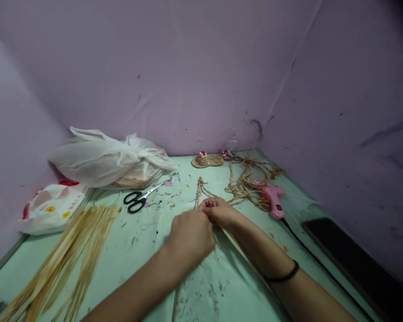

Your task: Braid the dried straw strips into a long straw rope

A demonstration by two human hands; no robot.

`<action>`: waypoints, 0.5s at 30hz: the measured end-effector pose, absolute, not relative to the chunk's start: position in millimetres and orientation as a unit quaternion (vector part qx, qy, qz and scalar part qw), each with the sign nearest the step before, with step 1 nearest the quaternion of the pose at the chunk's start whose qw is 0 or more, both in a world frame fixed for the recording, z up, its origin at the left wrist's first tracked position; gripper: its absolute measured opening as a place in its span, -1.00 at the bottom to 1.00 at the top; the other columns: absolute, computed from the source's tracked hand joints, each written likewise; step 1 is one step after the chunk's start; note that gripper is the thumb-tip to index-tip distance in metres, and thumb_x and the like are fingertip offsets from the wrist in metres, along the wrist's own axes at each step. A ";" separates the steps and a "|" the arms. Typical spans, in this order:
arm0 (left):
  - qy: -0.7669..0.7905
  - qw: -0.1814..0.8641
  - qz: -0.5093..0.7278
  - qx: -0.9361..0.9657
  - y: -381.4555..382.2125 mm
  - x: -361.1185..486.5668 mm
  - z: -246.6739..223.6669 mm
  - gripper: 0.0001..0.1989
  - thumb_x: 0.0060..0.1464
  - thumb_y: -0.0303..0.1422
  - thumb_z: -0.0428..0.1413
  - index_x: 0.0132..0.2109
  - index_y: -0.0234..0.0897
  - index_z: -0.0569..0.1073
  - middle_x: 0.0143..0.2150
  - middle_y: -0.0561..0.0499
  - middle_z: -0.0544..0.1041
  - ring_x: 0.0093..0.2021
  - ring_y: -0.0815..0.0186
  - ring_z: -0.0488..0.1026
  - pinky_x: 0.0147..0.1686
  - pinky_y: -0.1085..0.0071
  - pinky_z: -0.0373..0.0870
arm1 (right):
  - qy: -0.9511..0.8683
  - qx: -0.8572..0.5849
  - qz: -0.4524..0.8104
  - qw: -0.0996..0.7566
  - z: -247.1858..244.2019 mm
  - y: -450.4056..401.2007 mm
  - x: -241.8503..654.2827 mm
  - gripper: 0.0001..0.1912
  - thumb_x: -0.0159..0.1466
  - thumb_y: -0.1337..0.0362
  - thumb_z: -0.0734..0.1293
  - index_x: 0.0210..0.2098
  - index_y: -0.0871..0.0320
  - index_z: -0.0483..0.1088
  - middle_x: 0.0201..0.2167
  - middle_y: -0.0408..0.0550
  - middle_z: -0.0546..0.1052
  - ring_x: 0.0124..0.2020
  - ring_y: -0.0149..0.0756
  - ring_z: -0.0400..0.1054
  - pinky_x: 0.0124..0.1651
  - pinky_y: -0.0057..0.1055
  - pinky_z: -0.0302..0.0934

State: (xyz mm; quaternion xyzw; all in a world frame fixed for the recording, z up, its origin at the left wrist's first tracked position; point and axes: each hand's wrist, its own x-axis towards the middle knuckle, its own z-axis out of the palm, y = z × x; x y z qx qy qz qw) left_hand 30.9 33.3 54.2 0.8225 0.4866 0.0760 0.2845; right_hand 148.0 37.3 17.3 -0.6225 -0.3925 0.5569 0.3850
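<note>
Close together over the middle of the table, my left hand (pixel 192 235) and my right hand (pixel 221 211) both grip a braided straw cord (pixel 199 191). The cord's looped far end lies on the table beyond my fingers. Loose pale strands (pixel 238 247) trail from the hands back along my right forearm. My left hand is a closed fist, its fingertips hidden from view. The right thumb and fingers are pinched at the braid. A longer coil of braided cord (pixel 245 179) lies to the right of my hands.
Flat straw strips (pixel 67 255) lie at left, near black-handled scissors (pixel 137 201), a white plastic bag (pixel 97 158) and a wipes packet (pixel 53 205). A small woven slipper (pixel 208 161) sits at the back. At right are a pink glue gun (pixel 274 201) with its cable and a dark phone (pixel 352 264).
</note>
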 end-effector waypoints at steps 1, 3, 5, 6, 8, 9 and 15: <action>0.508 0.277 0.097 0.810 42.1 27.9 58.0 -0.81 -0.09 -0.34 0.02 -0.46 -0.36 0.46 -0.46 -0.19 0.46 -0.34 0.16 0.41 -0.38 0.38 0.21 | -0.394 -0.617 0.561 0.386 17.0 36.9 149.0 -0.87 -0.05 0.49 0.17 -0.67 0.19 0.19 -0.84 -0.31 0.17 -0.80 -0.58 -0.06 -0.73 -0.58 -0.17; 0.546 0.356 0.150 0.743 58.6 23.3 61.7 -0.83 -0.11 -0.34 0.04 -0.39 -0.37 0.44 -0.49 -0.09 0.45 -0.50 0.33 0.37 -0.52 0.49 0.19 | -0.406 -0.605 0.565 0.388 15.9 36.7 151.1 -0.89 -0.04 0.45 0.18 -0.66 0.20 0.20 -0.81 -0.31 0.21 -0.82 -0.59 -0.07 -0.75 -0.57 -0.19; 0.554 0.520 0.127 0.638 70.0 21.5 59.2 -0.81 -0.11 -0.38 0.04 -0.31 -0.39 0.41 -0.55 0.00 0.42 -0.68 0.45 0.25 -0.69 0.54 0.08 | -0.419 -0.591 0.567 0.392 14.8 37.0 152.8 -0.91 -0.02 0.43 0.19 -0.63 0.20 0.22 -0.78 -0.29 0.25 -0.81 -0.60 -0.06 -0.75 -0.58 -0.17; 0.536 0.598 0.109 0.586 73.3 21.5 56.0 -0.82 -0.11 -0.41 0.03 -0.31 -0.41 0.39 -0.57 0.02 0.41 -0.73 0.50 0.20 -0.74 0.56 0.04 | -0.424 -0.584 0.570 0.392 14.2 37.4 153.5 -0.92 -0.02 0.43 0.19 -0.61 0.20 0.22 -0.77 -0.29 0.27 -0.81 -0.60 -0.05 -0.75 -0.58 -0.17; 0.487 0.704 0.089 0.509 76.5 22.0 48.1 -0.90 -0.11 -0.46 0.03 -0.40 -0.44 0.37 -0.59 0.03 0.39 -0.75 0.54 0.18 -0.78 0.60 0.04 | -0.434 -0.577 0.572 0.389 13.4 38.3 154.8 -0.94 -0.01 0.43 0.18 -0.59 0.20 0.23 -0.77 -0.28 0.28 -0.80 -0.59 -0.02 -0.74 -0.59 -0.16; 0.470 0.730 0.091 0.488 77.4 22.0 44.3 -0.94 -0.12 -0.49 0.03 -0.45 -0.44 0.36 -0.60 0.03 0.38 -0.75 0.54 0.18 -0.79 0.62 0.06 | -0.440 -0.576 0.570 0.387 13.2 38.7 155.5 -0.93 0.00 0.43 0.18 -0.59 0.20 0.23 -0.77 -0.28 0.28 -0.80 -0.59 -0.02 -0.74 -0.59 -0.17; 0.419 0.798 0.069 0.427 89.8 14.0 33.8 -0.84 0.00 -0.49 -0.04 -0.43 -0.52 0.38 -0.61 -0.06 0.41 -0.71 0.46 0.31 -0.76 0.60 0.25 | -0.483 -0.580 0.543 0.368 14.1 39.4 160.4 -0.90 0.00 0.44 0.22 -0.61 0.20 0.20 -0.78 -0.31 0.23 -0.80 -0.62 -0.03 -0.73 -0.61 -0.13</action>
